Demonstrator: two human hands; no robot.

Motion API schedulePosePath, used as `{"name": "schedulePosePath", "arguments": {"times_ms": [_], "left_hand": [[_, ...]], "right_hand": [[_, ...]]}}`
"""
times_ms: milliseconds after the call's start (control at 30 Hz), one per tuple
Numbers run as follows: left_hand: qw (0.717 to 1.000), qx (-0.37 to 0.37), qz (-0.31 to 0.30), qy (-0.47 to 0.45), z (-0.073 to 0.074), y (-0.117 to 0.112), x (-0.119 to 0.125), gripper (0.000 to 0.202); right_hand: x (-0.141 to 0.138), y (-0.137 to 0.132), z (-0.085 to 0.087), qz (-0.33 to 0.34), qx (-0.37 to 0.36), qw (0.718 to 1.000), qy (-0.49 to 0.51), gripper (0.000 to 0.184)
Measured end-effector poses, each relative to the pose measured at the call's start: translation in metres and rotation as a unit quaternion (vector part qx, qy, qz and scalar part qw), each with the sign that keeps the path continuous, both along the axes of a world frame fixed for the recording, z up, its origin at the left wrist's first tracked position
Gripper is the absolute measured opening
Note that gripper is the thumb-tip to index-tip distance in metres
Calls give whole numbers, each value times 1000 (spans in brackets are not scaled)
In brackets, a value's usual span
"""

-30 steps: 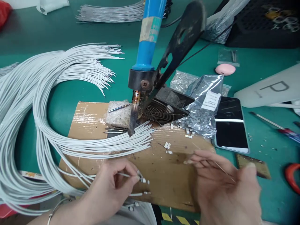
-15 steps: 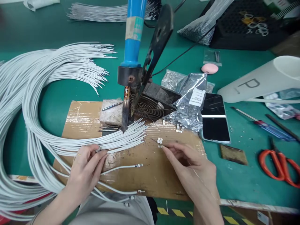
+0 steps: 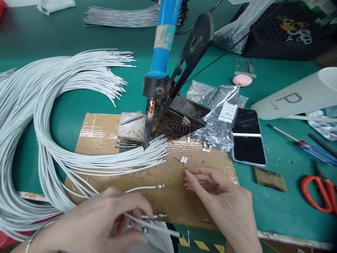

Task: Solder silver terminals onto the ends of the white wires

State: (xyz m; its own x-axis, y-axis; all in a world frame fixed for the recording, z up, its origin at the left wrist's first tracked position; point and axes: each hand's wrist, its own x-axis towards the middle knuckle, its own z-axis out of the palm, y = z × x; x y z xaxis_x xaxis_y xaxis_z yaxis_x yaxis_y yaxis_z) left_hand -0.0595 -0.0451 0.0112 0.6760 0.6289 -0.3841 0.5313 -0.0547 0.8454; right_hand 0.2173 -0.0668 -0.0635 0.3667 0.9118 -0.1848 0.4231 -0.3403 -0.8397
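My left hand (image 3: 105, 221) is at the near edge, fingers pinched round a thin white wire (image 3: 155, 227) whose stripped end points right. My right hand (image 3: 218, 196) rests on the cardboard sheet (image 3: 100, 131), fingers curled together near its right side, with a thin strand of solder wire (image 3: 233, 207) lying across it. Just beyond its fingertips lie small metal terminals (image 3: 183, 160). A blue-handled soldering iron (image 3: 160, 52) stands in a black holder, tip down over the ends of a white wire bundle (image 3: 52, 116). One wire with a fitted terminal (image 3: 147, 187) lies on the cardboard.
A black fan (image 3: 181, 121) and silver bags of terminals (image 3: 219, 123) sit behind the cardboard. A phone (image 3: 247, 140), a brown sponge pad (image 3: 270, 179), screwdriver (image 3: 310, 149), orange scissors (image 3: 319, 193) and a white tube (image 3: 297, 96) lie right. A black tray (image 3: 281, 31) is far right.
My left hand has drawn back from the wire bundle to the near edge with one wire pinched. My right hand has pulled slightly back from the loose terminals.
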Motion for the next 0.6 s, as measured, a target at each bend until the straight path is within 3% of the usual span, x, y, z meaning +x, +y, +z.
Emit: {"name": "schedulePosePath", "arguments": {"times_ms": [67,133,200,300,400,600], "left_hand": [[988,-141,-5,-61,-5,2,18,17],[959,-243,94,-115,-18,3,34,21],[916,-278,243,-158,-34,4,44,29],[865,-306,341,-204,-47,5,44,37],[847,-313,369,-220,-46,6,38,37],[844,-307,380,-223,-40,7,36,40]], "right_hand": [[-6,-3,3,-52,19,998,33,32],[-13,-4,6,-73,48,994,62,28],[-21,-4,10,-71,72,991,90,22],[-34,-1,14,-52,94,986,124,15],[-46,1,14,-7,92,984,154,12],[-65,2,17,63,80,973,205,10]]}}
